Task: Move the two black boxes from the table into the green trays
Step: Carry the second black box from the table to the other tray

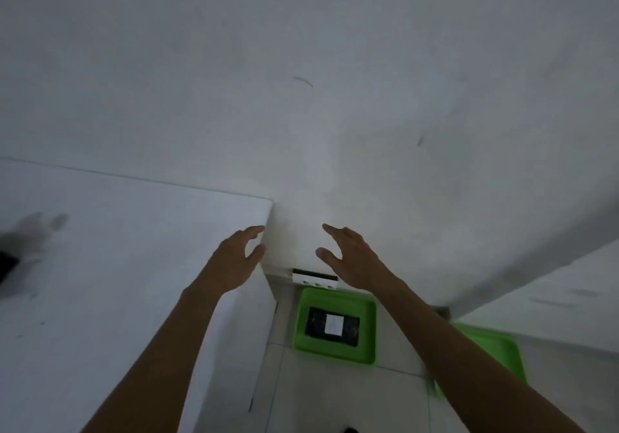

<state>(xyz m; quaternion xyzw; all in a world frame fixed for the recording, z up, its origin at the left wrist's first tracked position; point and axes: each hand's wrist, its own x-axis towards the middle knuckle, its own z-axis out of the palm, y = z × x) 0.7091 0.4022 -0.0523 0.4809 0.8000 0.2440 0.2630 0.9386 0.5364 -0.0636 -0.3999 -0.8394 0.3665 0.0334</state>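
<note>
One black box (pixel 332 326) with a white square label lies inside a green tray (pixel 335 355) on the tiled floor. A second green tray (pixel 499 352) shows at the lower right, partly hidden behind my right forearm. At the far left edge a dark shape (pixel 7 265) sits on the white table (pixel 117 265), blurred. My left hand (pixel 234 258) hovers over the table's right corner, fingers spread and holding nothing. My right hand (pixel 348 258) is raised above the first tray, fingers apart and empty.
A white wall fills the upper view. A white power strip (pixel 315 278) sits on the floor against the wall, just beyond the first tray. Another white surface (pixel 552 302) juts in at the right, above the second tray.
</note>
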